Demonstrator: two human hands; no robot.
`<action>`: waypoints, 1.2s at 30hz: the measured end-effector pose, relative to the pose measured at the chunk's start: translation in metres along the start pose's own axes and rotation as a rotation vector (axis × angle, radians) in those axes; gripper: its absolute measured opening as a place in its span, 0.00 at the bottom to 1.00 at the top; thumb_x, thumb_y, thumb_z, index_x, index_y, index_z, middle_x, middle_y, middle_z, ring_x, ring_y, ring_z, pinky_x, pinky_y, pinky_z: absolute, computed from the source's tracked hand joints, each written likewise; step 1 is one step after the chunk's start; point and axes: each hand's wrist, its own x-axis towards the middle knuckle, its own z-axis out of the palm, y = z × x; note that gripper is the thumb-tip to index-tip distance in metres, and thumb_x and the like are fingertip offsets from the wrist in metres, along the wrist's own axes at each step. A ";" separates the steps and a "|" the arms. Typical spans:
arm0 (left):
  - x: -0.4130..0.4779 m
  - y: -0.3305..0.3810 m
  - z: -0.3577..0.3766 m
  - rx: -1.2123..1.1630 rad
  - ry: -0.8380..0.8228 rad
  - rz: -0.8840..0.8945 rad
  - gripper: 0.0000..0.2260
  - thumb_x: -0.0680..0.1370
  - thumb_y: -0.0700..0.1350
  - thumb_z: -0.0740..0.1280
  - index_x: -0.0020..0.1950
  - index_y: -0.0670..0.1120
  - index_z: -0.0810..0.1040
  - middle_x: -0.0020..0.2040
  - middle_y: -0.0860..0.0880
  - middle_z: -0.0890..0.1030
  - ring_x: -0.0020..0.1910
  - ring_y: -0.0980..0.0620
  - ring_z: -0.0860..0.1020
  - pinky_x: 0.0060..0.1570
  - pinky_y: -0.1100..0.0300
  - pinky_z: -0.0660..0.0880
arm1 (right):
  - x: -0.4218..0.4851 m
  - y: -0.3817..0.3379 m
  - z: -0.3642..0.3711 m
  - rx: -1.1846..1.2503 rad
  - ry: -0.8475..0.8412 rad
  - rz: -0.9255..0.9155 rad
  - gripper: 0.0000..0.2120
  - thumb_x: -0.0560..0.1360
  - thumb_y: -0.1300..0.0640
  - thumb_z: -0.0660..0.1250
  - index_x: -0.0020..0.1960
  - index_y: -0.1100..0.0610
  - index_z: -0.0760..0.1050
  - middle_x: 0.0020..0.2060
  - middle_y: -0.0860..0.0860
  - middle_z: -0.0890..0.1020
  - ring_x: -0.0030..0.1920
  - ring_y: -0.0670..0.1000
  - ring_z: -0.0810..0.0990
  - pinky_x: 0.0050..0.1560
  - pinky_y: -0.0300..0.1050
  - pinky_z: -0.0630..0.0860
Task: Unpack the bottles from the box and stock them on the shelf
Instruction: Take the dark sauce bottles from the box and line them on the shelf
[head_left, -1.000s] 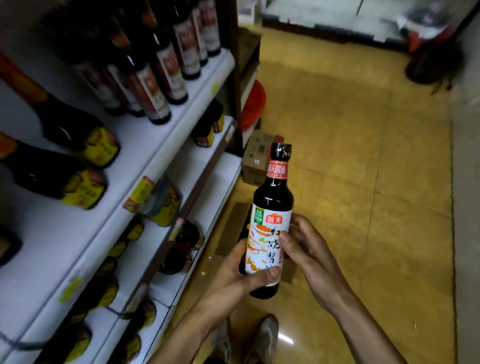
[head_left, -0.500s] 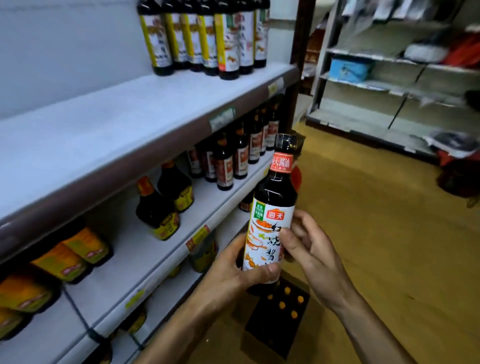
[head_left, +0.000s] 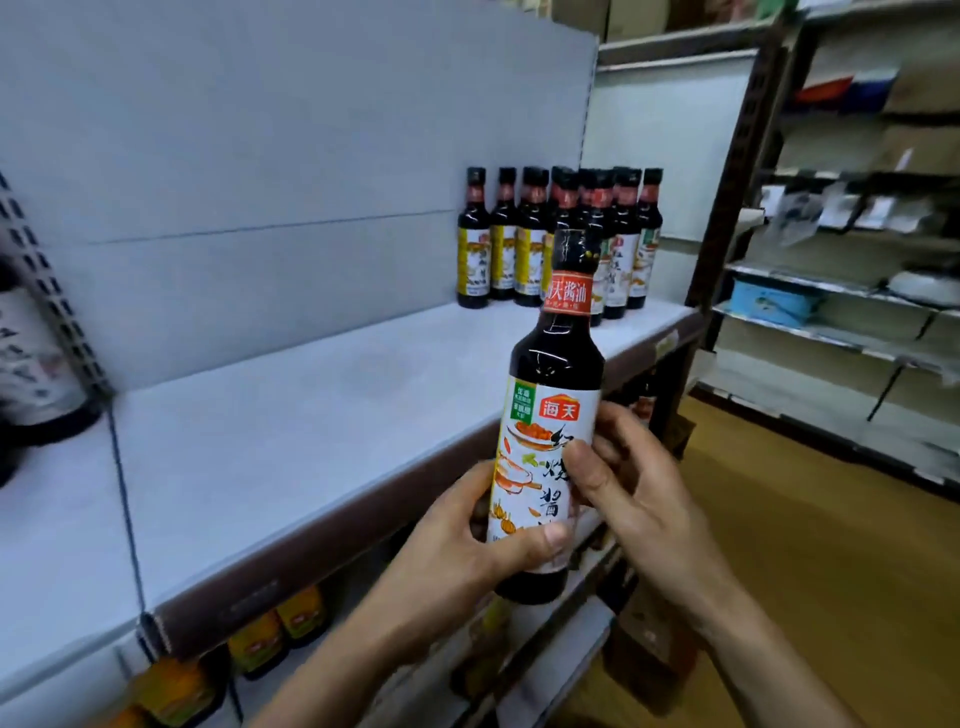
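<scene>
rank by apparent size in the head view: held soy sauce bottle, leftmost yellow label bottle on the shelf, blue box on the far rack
1. dark glass soy sauce bottle with white label: largest, though nearest the camera.
2. leftmost yellow-labelled dark bottle and light blue box: look alike, unranked.

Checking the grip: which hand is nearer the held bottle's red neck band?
Right. The right hand holds the bottle mid-label, below the red neck band; the left hand grips lower, near the base.
</scene>
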 end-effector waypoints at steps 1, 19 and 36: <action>0.000 0.005 -0.012 0.009 0.008 0.020 0.21 0.74 0.48 0.78 0.64 0.54 0.78 0.58 0.52 0.86 0.56 0.55 0.84 0.55 0.57 0.81 | 0.008 -0.006 0.010 -0.005 -0.012 -0.026 0.19 0.75 0.53 0.66 0.66 0.52 0.73 0.54 0.38 0.86 0.57 0.40 0.84 0.52 0.35 0.81; -0.056 0.030 -0.177 0.129 0.383 0.032 0.26 0.72 0.56 0.76 0.69 0.57 0.74 0.63 0.55 0.83 0.64 0.54 0.81 0.68 0.47 0.75 | 0.103 -0.034 0.185 0.052 -0.371 -0.138 0.21 0.74 0.47 0.67 0.66 0.47 0.72 0.54 0.39 0.87 0.56 0.41 0.85 0.56 0.38 0.82; -0.080 0.018 -0.252 0.165 0.613 -0.085 0.24 0.78 0.43 0.74 0.71 0.53 0.72 0.63 0.56 0.83 0.63 0.58 0.81 0.67 0.57 0.76 | 0.159 -0.013 0.288 -0.027 -0.678 -0.107 0.29 0.69 0.49 0.80 0.64 0.43 0.69 0.57 0.44 0.86 0.55 0.43 0.86 0.58 0.50 0.83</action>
